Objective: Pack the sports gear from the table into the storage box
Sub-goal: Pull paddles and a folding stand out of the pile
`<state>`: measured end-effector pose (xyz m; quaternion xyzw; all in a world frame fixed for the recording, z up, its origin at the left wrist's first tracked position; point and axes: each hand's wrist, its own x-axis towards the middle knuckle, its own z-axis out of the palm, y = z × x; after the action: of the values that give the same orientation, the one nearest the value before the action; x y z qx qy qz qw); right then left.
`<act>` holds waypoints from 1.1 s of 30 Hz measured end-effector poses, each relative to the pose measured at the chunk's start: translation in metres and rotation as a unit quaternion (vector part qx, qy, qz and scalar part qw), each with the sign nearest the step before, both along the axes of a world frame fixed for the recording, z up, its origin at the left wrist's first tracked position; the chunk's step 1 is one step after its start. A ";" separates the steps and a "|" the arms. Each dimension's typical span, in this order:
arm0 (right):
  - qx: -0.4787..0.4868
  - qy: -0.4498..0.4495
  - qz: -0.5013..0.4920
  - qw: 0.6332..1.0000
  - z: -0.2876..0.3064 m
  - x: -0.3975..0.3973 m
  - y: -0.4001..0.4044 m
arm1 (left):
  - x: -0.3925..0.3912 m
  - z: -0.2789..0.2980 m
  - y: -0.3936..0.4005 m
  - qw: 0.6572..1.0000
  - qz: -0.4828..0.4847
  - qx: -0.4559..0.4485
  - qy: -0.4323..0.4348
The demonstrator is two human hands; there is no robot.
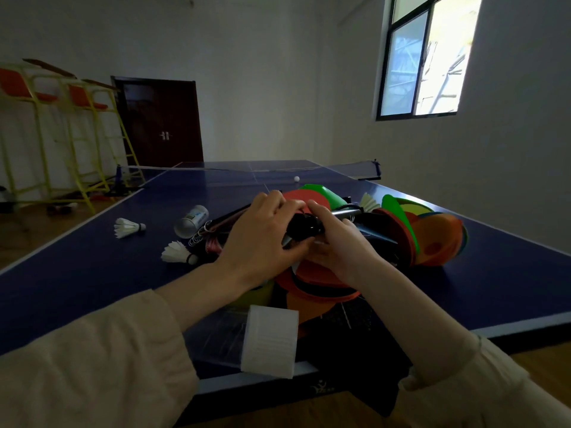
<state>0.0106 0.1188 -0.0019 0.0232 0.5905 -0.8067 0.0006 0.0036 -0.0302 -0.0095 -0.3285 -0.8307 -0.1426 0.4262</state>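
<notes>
**A:** ok so what's going on with the hands here?

**B:** both are up over the pile of gear in the middle of the blue tabletop [92,267]. The left hand [262,239] has its grip curled round a small black object [304,228], thumb underneath, and the right hand [336,245] pinches the same thing from the other side. Can't tell what the black thing actually is, too dark.

**A:** and the rest of the stuff?

**B:** heap of orange and green discs [432,230] just right of the hands, more orange ones [318,279] right under them. Two shuttlecocks [128,227] [177,253] lie off to the left, well apart from the pile, with a clear tube [191,220] lying on its side near them. A white ball [297,178] sits by the net [247,169].

**A:** storage box?

**B:** there's something clear with a white block [268,341] at the near edge, can't say if that's it.
</notes>
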 end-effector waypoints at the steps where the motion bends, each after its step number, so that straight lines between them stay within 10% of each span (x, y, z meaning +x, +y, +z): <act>1: -0.015 -0.005 0.008 1.000 0.002 0.002 0.000 | 0.002 0.001 -0.001 0.999 -0.032 0.011 -0.012; 8: -0.068 -0.034 0.026 0.997 0.012 0.015 0.000 | 0.005 0.010 -0.021 0.972 -0.189 0.123 -0.073; 16: -0.170 -0.019 -0.009 0.985 0.034 0.042 0.012 | -0.050 0.005 -0.049 0.952 0.213 -0.001 -0.220; 33: -0.149 0.097 -0.041 0.983 0.075 0.073 0.059 | -0.089 -0.022 -0.062 0.925 0.254 0.001 -0.282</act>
<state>0.0831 0.1779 0.0727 -0.0318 0.4597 -0.8833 -0.0863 -0.0856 -0.0923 -0.0314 -0.0520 -0.9720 -0.1174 0.1967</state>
